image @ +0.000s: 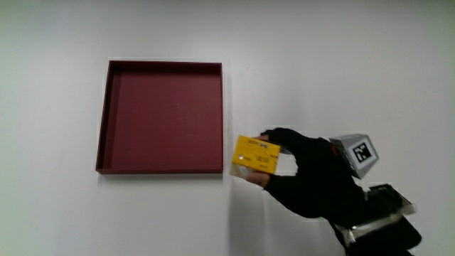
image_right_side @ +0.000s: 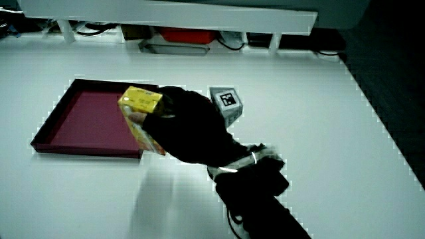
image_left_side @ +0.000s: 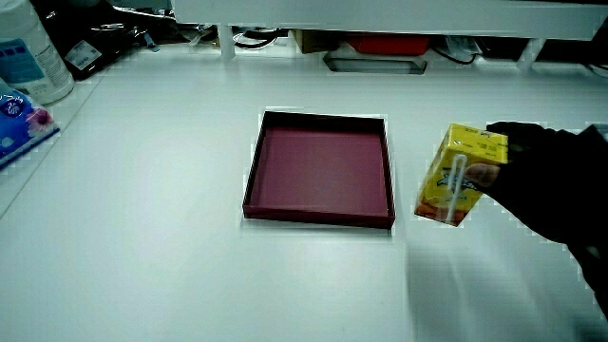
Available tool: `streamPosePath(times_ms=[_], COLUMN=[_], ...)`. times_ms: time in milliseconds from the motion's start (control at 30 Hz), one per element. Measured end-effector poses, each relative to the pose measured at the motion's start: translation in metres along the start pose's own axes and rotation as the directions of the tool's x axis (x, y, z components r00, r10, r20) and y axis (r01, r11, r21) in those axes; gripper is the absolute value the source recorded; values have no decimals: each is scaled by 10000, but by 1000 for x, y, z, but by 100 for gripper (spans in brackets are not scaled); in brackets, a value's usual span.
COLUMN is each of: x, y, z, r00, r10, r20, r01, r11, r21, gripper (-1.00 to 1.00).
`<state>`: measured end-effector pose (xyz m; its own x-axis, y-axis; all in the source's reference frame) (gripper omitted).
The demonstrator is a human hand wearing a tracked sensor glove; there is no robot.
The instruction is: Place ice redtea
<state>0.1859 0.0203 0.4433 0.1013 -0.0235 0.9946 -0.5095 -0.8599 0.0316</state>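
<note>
A yellow drink carton, the ice red tea (image: 257, 155), is held in the black gloved hand (image: 302, 174), just beside the near corner of the dark red tray (image: 105, 128). In both side views the carton (image_left_side: 461, 174) (image_right_side: 141, 116) is upright and slightly tilted, above the table, with the fingers wrapped round it. The tray (image_left_side: 318, 214) (image_right_side: 46, 139) has nothing in it. The patterned cube (image: 358, 153) sits on the back of the hand (image_right_side: 192, 129).
A white bottle (image_left_side: 28, 52) and a blue packet (image_left_side: 19, 119) stand at the table's edge in a side view. Cables and a grey tray (image_left_side: 373, 63) lie under the low partition.
</note>
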Motion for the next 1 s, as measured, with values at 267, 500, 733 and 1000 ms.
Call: streamPosePath(times_ms=[267, 500, 733, 1000], x=[8, 31, 51, 62], y=[-25, -41, -49, -53], z=[6, 4, 1, 1], r00=[9947, 9869, 9830, 9699], r10=[334, -137, -555, -754], r20=[-975, -1605, -1751, -2314], r01=[-339, 143, 540, 708], r11=[9994, 9999, 9984, 9971], r21=[-43, 26, -133, -283], gripper=[0, 0, 0, 0])
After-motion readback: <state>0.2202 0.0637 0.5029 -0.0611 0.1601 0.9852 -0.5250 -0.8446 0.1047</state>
